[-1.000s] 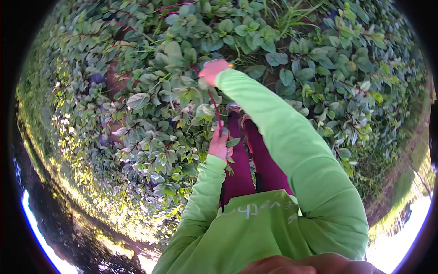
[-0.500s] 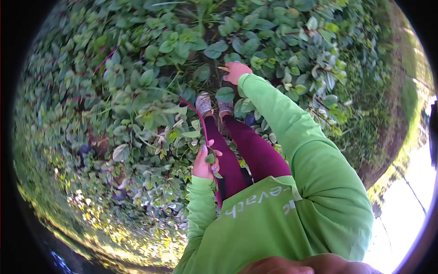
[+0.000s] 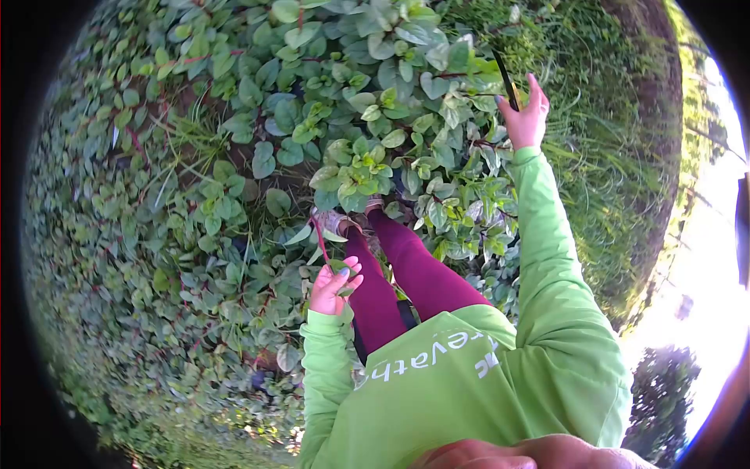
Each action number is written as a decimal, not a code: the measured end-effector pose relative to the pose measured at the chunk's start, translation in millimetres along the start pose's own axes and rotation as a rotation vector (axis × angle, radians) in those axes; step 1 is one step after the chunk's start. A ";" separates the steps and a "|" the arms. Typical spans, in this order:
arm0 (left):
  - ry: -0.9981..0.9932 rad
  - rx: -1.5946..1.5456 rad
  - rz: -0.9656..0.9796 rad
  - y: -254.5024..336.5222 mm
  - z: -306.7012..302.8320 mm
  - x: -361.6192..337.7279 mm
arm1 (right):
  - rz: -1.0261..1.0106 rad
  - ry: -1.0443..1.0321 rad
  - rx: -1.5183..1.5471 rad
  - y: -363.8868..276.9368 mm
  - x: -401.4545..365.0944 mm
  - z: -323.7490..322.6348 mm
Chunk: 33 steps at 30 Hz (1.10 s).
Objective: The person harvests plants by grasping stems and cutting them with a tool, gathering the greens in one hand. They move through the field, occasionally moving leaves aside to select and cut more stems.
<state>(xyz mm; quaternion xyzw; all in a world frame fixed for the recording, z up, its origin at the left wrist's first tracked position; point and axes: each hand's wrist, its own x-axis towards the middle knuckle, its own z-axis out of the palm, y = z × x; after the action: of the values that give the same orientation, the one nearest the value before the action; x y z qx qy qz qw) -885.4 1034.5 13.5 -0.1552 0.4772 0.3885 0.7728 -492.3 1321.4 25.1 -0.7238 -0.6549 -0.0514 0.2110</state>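
My left hand is closed on a cut-looking stem, reddish purple with green leaves, held low in front of my left leg. A leaf covers part of the fingers. Out to the right, my right hand reaches over the edge of the plants with a knife in it. The knife's narrow dark blade points up and away, its handle hidden in the hand. One finger of that hand sticks out. Leafy plants with broad green leaves and reddish stems lie beneath and between both hands.
Dense foliage spreads on the left and ahead. A grass strip borders the plants on the right, with bright ground beyond it. My shoes stand among the leaves, partly covered. Grassy weeds grow between the plants.
My right hand has moved right with the knife, from above my shoes to the edge of the plants. The left hand still holds the stem, slightly higher in view. The view has shifted right.
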 end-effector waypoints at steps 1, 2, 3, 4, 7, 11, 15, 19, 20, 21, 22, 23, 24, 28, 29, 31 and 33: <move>-0.007 0.041 -0.012 4.6 8.9 9.7 | 0.046 -0.024 0.014 26.7 3.5 9.8; -0.022 0.102 -0.024 8.2 16.6 19.7 | 0.284 -0.192 0.202 37.5 2.9 18.6; -0.033 0.162 -0.037 11.1 24.3 30.4 | 0.519 -0.358 0.402 43.1 -5.3 31.5; -0.061 0.124 -0.053 13.7 35.5 44.6 | 0.515 -0.249 0.545 36.1 -23.9 44.8; -0.104 0.047 -0.240 13.1 66.0 108.0 | 0.481 -0.345 0.602 -20.0 -79.0 22.3; -0.206 0.225 -0.293 -15.8 126.9 188.4 | 0.329 -0.435 0.703 -58.2 -154.5 6.9; -0.226 0.224 -0.395 -47.0 166.5 245.2 | 0.302 -0.578 0.681 -56.8 -194.6 2.6; -0.067 0.372 -0.431 -57.4 139.0 271.2 | 0.445 -0.545 0.751 -8.1 -180.4 -9.8; -0.149 0.257 -0.518 -55.0 145.9 256.7 | 0.467 -0.548 0.575 5.3 -169.8 -13.4; -0.134 0.262 -0.520 -58.3 140.2 249.3 | 0.483 -0.549 0.399 18.6 -160.2 -12.6; -0.141 0.304 -0.523 -60.4 138.3 245.1 | 0.497 -0.622 0.236 30.9 -152.8 -6.6; -0.148 0.347 -0.533 -62.3 136.0 241.0 | 0.514 -0.696 0.071 41.0 -147.9 1.2; -0.150 0.359 -0.517 -64.8 133.7 237.6 | 0.531 -0.698 0.073 51.3 -148.0 19.1; -0.181 0.407 -0.511 -61.2 131.2 229.5 | 0.647 -0.953 -0.004 61.3 -133.2 88.8; -0.172 0.414 -0.514 -59.3 136.3 223.6 | 0.693 -0.949 0.044 55.3 -129.4 105.2; -0.139 0.402 -0.479 -55.3 147.7 211.1 | 0.698 -0.943 0.066 51.3 -126.3 144.5; -0.144 0.423 -0.483 -45.7 153.8 203.5 | 0.705 -0.931 0.087 49.0 -124.1 162.2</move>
<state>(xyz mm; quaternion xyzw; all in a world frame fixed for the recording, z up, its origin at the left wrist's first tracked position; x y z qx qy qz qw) -706.9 1190.7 -90.8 -0.0722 0.4410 0.0961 0.8894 -494.5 1264.3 -177.0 -0.8351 -0.3997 0.3722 -0.0649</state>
